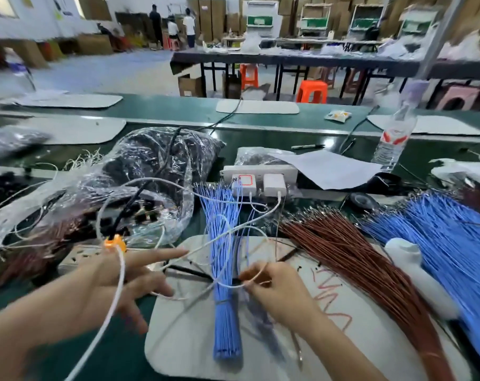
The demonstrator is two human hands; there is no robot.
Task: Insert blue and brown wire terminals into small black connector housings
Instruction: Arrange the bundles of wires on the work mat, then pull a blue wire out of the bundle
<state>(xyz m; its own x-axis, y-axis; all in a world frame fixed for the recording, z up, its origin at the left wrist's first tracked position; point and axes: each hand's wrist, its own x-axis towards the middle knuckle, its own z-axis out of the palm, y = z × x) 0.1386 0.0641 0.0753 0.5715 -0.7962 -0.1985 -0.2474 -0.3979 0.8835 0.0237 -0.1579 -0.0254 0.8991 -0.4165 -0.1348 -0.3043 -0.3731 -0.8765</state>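
Observation:
A tied bundle of blue wires [224, 298] lies upright on the white mat [195, 339] in front of me. A fan of brown wires [365, 268] spreads to its right, with a larger spread of blue wires [453, 243] beyond. My right hand [277, 290] sits just right of the blue bundle, fingers curled, pinching thin wire at the bundle's side. My left hand [123, 281] hovers left of the mat with fingers spread and straight, holding nothing; a white cable [115, 298] crosses over it. Small black connector housings [299, 268] lie scattered on the mat.
A clear plastic bag of dark parts [151, 171] lies at the left. A white power strip with chargers [261, 178] stands behind the bundle, its white cables looping over the mat. A water bottle [395, 136], a paper sheet [329, 169] and an orange clip [114, 243] are nearby.

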